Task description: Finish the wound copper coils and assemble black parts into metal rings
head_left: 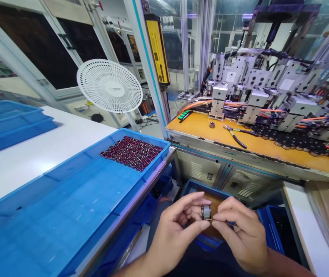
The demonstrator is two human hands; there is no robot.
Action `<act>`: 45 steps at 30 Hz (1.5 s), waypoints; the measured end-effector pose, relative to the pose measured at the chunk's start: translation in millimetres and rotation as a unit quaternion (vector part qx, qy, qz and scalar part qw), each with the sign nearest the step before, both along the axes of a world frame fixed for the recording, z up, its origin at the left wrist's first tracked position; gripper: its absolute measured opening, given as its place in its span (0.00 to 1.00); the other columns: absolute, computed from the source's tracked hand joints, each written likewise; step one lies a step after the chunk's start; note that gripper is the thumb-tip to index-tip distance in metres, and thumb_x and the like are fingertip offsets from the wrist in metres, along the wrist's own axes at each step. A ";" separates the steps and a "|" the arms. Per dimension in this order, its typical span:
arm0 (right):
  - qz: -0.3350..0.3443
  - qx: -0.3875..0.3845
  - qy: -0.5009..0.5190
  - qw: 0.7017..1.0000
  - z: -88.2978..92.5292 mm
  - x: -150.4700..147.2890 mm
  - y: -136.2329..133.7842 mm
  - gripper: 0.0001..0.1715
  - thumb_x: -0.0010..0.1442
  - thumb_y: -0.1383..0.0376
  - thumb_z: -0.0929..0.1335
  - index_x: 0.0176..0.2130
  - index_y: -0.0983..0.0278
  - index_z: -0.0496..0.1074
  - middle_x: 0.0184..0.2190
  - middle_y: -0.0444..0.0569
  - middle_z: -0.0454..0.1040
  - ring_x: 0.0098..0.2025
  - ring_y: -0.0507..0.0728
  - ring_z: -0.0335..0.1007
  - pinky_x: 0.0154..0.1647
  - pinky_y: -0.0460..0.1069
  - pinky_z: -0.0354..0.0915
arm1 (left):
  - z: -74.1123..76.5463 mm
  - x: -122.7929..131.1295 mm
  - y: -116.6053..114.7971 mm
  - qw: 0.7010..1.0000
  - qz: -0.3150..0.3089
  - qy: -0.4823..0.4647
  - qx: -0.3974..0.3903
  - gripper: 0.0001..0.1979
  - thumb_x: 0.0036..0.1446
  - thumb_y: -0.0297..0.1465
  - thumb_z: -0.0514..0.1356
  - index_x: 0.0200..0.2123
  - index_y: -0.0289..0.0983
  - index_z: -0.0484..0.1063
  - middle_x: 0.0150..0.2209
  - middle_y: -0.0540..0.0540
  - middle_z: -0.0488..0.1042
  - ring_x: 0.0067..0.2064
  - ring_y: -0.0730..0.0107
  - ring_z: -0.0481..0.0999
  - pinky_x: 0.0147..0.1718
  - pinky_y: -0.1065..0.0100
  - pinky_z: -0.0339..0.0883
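Note:
My left hand (174, 227) is closed over my lap, holding a small cylindrical stator (206, 212) between thumb and fingers. The stator has a grey metal band with dark rims. At its lower edge, my right hand (241, 231) pinches a thin wire-like piece (211, 219) between thumb and forefinger. A thin end also shows behind the right fingers; I cannot tell whether it is the same piece. Both hands are close together, fingertips almost touching.
A long blue tray (66, 204) on the white table holds packed small dark-red parts (132, 152) at its far end. Cutting pliers (236, 136), a ring-shaped part (212, 125) and several dark round parts (291, 140) lie on the orange bench (201, 130). A white fan (111, 86) stands behind.

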State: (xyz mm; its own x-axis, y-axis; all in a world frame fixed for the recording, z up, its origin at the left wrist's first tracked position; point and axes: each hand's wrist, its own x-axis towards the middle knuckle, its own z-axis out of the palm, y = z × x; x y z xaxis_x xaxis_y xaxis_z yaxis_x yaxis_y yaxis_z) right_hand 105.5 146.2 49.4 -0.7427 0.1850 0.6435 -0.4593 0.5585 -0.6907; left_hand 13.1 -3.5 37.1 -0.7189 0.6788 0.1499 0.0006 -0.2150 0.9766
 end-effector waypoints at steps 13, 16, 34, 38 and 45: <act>-0.082 0.188 0.003 0.979 31.5 29.2 45.2 0.09 0.64 0.65 0.66 0.45 0.63 0.72 0.36 0.52 0.74 0.38 0.56 0.71 0.37 0.49 0.71 | 5.4 -7.5 -4.3 0.972 0.008 0.225 -0.062 0.31 0.55 0.23 0.63 0.58 0.52 0.61 0.45 0.50 0.78 0.40 0.75 0.79 0.41 0.77 0.73; -0.061 0.434 0.093 0.894 52.9 20.2 43.0 0.15 0.65 0.70 0.62 0.49 0.65 0.72 0.41 0.51 0.76 0.45 0.57 0.69 0.50 0.53 0.66 | 11.0 -7.5 -1.1 0.943 -0.006 0.323 -0.085 0.36 0.54 0.21 0.63 0.61 0.52 0.56 0.47 0.51 0.78 0.43 0.74 0.79 0.46 0.76 0.72; 0.130 0.070 -0.358 0.922 57.6 -4.4 20.4 0.18 0.63 0.69 0.64 0.22 0.64 0.59 0.23 0.40 0.66 0.27 0.48 0.61 0.30 0.45 0.58 | 5.7 -5.9 -12.4 0.978 -0.033 0.205 -0.014 0.12 0.59 0.23 0.60 0.44 0.45 0.72 0.47 0.47 0.75 0.45 0.71 0.77 0.36 0.76 0.71; 0.139 0.081 -0.345 0.925 63.7 -11.7 23.4 0.16 0.62 0.71 0.64 0.23 0.65 0.65 0.23 0.41 0.67 0.26 0.48 0.61 0.29 0.44 0.60 | 6.4 -9.8 -14.2 0.968 -0.022 0.250 -0.030 0.10 0.59 0.23 0.60 0.42 0.42 0.75 0.46 0.44 0.76 0.46 0.67 0.78 0.34 0.75 0.71; -0.229 0.392 -0.188 0.871 67.6 -94.5 139.3 0.23 0.63 0.56 0.67 0.52 0.68 0.70 0.50 0.58 0.73 0.52 0.62 0.68 0.55 0.56 0.64 | -0.1 -10.9 -17.6 0.980 0.008 0.197 -0.013 0.08 0.60 0.25 0.60 0.41 0.40 0.76 0.47 0.41 0.75 0.43 0.67 0.78 0.38 0.70 0.73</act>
